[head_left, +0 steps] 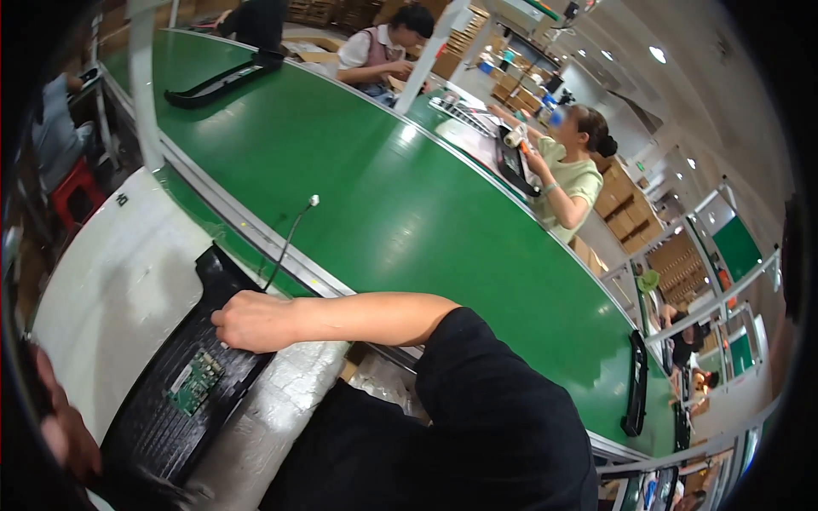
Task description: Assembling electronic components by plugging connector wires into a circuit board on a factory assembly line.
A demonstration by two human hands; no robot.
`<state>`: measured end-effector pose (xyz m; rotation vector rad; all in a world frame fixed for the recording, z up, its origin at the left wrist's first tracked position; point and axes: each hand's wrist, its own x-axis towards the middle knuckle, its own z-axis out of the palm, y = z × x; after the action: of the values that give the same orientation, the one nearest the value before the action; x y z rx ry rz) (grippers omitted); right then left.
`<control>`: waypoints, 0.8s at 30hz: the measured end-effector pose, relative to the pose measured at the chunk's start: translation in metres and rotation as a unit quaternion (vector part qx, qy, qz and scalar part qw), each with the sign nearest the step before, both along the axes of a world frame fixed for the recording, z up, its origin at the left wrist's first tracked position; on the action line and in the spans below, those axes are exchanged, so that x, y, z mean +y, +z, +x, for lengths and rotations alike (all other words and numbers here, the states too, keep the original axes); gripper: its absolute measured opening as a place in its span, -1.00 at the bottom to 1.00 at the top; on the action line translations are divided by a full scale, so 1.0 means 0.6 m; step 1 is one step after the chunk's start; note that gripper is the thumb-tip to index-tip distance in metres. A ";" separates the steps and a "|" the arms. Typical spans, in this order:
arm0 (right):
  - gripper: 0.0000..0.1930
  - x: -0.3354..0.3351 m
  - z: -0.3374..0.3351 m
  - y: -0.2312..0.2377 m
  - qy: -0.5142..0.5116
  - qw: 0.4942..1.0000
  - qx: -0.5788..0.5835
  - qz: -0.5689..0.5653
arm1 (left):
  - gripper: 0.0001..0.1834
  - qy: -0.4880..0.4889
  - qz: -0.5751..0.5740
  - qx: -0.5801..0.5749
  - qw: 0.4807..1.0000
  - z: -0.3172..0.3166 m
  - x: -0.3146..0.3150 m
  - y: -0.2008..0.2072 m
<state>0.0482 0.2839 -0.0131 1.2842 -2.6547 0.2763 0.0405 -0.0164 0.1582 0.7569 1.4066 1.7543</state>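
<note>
A long black plastic housing (166,375) lies slantwise on a white foam-like pad (94,281). Near its middle sits a small green circuit board (197,383). My right hand (256,321) rests on the upper part of the housing with its fingers curled closed; what they pinch, if anything, is hidden. From behind that hand a thin dark cable (285,245) rises and ends in a white connector (313,201) over the belt's edge. At the dim left rim, my left hand (66,422) is beside the lower end of the housing, its fingers too dark and blurred to read.
A green conveyor belt (366,213) with a metal rail runs past the pad. Black housings (223,83) lie at its far left and right (635,383). Across it, a person (567,170) handles a similar part. A white post (143,94) stands at the left.
</note>
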 end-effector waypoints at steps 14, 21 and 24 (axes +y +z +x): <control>-0.93 -0.021 0.016 0.033 0.035 0.998 -0.059 0.007 | -0.59 0.145 -0.475 0.264 0.827 -0.006 0.051 -0.210; -0.94 -0.033 0.013 0.026 0.014 0.997 -0.076 0.029 | -0.62 0.135 -0.454 0.296 0.829 -0.007 0.056 -0.252; -0.93 -0.028 0.013 0.020 0.028 0.997 -0.077 0.009 | -0.62 0.134 -0.450 0.316 0.824 -0.005 0.053 -0.260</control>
<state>0.0561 0.2668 -0.0008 1.3990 -2.7554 0.3750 0.0374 0.0154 0.0022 0.6173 2.6036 0.7770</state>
